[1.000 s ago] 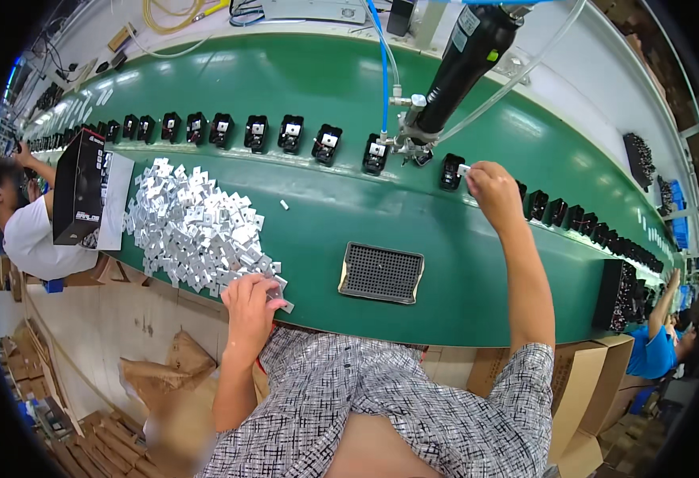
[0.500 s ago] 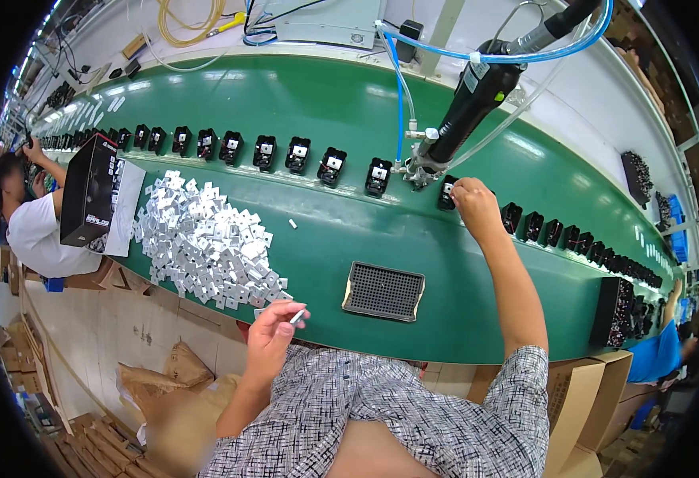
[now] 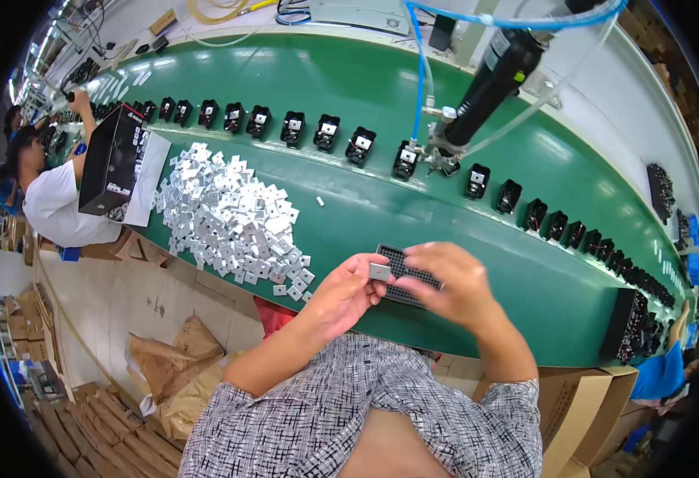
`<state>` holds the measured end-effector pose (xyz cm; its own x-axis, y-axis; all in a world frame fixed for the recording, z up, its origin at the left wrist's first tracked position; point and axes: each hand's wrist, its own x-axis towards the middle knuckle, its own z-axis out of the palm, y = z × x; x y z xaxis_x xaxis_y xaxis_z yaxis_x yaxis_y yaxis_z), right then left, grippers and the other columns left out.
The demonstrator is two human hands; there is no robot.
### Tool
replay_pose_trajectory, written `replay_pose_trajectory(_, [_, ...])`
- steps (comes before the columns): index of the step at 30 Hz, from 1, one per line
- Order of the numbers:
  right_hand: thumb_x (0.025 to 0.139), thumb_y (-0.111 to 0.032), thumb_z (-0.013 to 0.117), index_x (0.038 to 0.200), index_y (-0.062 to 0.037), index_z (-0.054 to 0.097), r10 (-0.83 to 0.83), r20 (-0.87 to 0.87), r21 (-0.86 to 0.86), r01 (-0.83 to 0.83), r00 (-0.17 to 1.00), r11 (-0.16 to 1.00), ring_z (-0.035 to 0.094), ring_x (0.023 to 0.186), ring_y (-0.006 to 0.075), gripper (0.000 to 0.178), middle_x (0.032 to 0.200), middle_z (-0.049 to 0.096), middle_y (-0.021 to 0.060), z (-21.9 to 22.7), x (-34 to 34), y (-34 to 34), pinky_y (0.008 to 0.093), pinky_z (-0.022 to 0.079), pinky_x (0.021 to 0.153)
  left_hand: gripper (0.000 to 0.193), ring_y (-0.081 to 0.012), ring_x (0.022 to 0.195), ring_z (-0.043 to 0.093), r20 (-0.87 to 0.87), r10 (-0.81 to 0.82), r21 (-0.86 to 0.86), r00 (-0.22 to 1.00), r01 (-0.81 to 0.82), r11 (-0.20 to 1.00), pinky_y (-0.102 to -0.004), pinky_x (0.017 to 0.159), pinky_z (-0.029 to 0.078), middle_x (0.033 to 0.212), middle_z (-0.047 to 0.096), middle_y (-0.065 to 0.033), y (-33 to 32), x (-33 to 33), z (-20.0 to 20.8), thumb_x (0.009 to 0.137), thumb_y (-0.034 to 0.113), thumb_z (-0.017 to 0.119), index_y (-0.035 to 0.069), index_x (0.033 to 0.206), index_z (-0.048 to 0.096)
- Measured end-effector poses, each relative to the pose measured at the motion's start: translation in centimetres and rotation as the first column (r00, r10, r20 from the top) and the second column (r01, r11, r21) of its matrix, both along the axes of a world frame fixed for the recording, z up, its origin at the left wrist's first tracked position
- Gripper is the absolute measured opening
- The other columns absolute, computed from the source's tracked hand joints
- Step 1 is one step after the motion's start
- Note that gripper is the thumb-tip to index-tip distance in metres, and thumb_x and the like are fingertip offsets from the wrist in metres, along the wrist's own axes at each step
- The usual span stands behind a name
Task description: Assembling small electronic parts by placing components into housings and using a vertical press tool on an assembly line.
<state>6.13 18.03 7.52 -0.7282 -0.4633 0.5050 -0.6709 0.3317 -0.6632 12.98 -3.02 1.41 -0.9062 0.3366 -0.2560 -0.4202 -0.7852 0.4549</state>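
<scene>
A small silver-white square plate with a hole [image 3: 379,272] is pinched between the thumb and fingers of my left hand [image 3: 343,296]. Just right of it, my right hand [image 3: 454,285] is slightly blurred, its thumb and fingers apart and nothing visible between them. Under both hands, partly covered, lies a black tray with a grid of small holes [image 3: 391,256]. A big loose heap of similar plates [image 3: 230,215] spreads to the left. Beyond my right hand, a black housing with a white plate in it [image 3: 477,182] stands in the row.
More black housings [image 3: 360,146] line the belt on both sides. A black power screwdriver [image 3: 489,88] with blue and clear hoses hangs over the row. A black box [image 3: 112,159] stands left of the heap; a co-worker [image 3: 58,199] sits beyond it. Another black box [image 3: 620,325] stands at right.
My right hand has left the black housing and come back beside my left hand. My left hand has moved up and right, the plate now turned flat side up. The view has shifted.
</scene>
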Motion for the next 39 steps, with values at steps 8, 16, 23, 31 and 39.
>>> replay_pose_trajectory(8, [0.078,-0.005,0.081,0.101,-0.0046,0.074,0.013,-0.103,0.115,-0.001,0.995,0.993,0.072,0.089,0.0236,0.024,0.109,0.074,0.0083,-2.2,2.3,-0.2,0.0331,0.059,0.076,0.039,-0.0145,0.093,0.062,0.031,-0.048,-0.081,0.998,0.050,0.995,-0.0258,0.081,0.048,0.119,0.063,-0.0139,1.2,-0.2,-0.4,0.104,0.021,0.063,0.000,0.135,0.053])
replay_pose_trajectory(16, [0.077,0.001,0.081,0.101,-0.0053,0.075,-0.321,-0.458,0.274,0.475,0.829,0.837,0.072,0.083,0.0230,0.026,0.100,0.076,0.0077,-2.0,-4.7,9.8,0.0338,0.059,0.075,0.039,-0.0138,0.089,0.060,-0.061,0.001,-0.412,0.998,-0.026,0.911,-0.0232,0.079,0.048,0.117,0.063,-0.0099,-3.3,2.1,1.1,0.099,0.004,0.058,0.000,0.138,0.053])
replay_pose_trajectory(23, [0.084,-0.005,0.072,0.091,-0.0026,0.070,-0.335,-0.446,0.571,0.552,0.830,0.607,0.069,0.083,0.0274,0.007,0.100,0.074,0.0065,-6.4,-11.7,17.6,0.0367,0.054,0.076,0.025,-0.0128,0.080,0.053,-0.376,-0.171,-0.920,0.911,-0.343,0.191,-0.0230,0.069,0.044,0.110,0.064,-0.0065,-6.6,4.0,0.4,0.092,-0.001,0.065,0.003,0.116,0.069])
replay_pose_trajectory(31, [0.089,-0.008,0.067,0.087,-0.0022,0.069,-0.298,-0.447,0.597,0.529,0.844,0.603,0.068,0.084,0.0284,0.006,0.101,0.073,0.0065,-8.3,-13.5,16.9,0.0371,0.054,0.076,0.021,-0.0126,0.077,0.051,-0.348,-0.024,-0.920,0.937,-0.337,0.197,-0.0229,0.067,0.042,0.108,0.064,-0.0055,-8.1,6.4,0.7,0.089,-0.002,0.066,0.002,0.109,0.071])
replay_pose_trajectory(39, [0.089,-0.008,0.063,0.094,-0.0005,0.070,-0.368,-0.292,0.635,0.466,0.883,0.616,0.065,0.091,0.0286,0.012,0.108,0.070,0.0090,-7.7,-13.9,17.0,0.0372,0.053,0.080,0.021,-0.0223,0.086,0.055,-0.462,-0.322,-0.821,0.826,-0.536,-0.197,-0.0305,0.080,0.045,0.107,0.064,-0.0051,-10.6,6.3,-0.8,0.085,0.001,0.071,0.006,0.105,0.073])
